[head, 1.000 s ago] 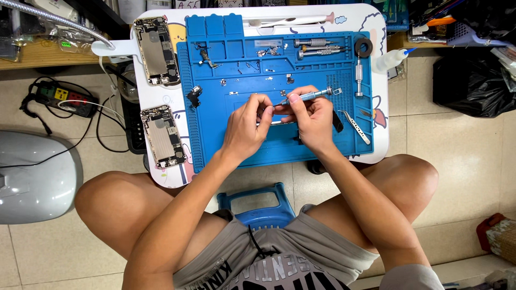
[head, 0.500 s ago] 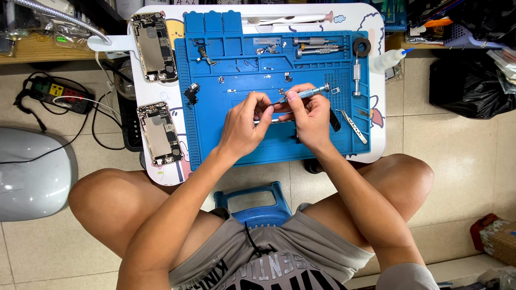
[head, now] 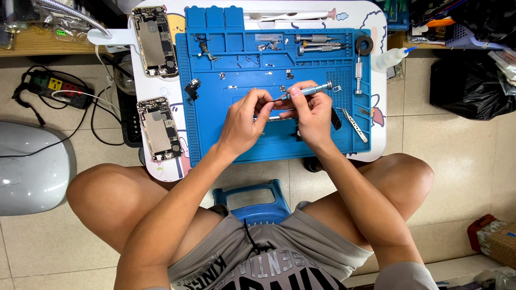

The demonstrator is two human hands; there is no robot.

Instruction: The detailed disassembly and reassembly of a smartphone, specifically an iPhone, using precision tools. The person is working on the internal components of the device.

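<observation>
The right hand (head: 309, 113) is closed around a small silver screwdriver (head: 307, 91). The fingers pinch it near the tip, and its handle sticks out past the knuckles, up and to the right. The left hand (head: 244, 121) sits right next to the right hand, and the fingertips of both meet. Its fingers are pinched together on a small thin part (head: 274, 117) that lies between the two hands. The part is mostly hidden, so what it is cannot be told.

Both hands rest over a blue work mat (head: 215, 134) on a little white table (head: 379, 137). Just to the right of the right hand lie silver tweezers (head: 355, 124). Past the right hand, farther from the person, more screwdrivers (head: 320, 43) lie in a row. Well to the left of the left hand lies an opened phone (head: 160, 129), and a second opened phone (head: 155, 40) lies farther up. Under the arms, between the knees, stands a blue stool (head: 252, 200).
</observation>
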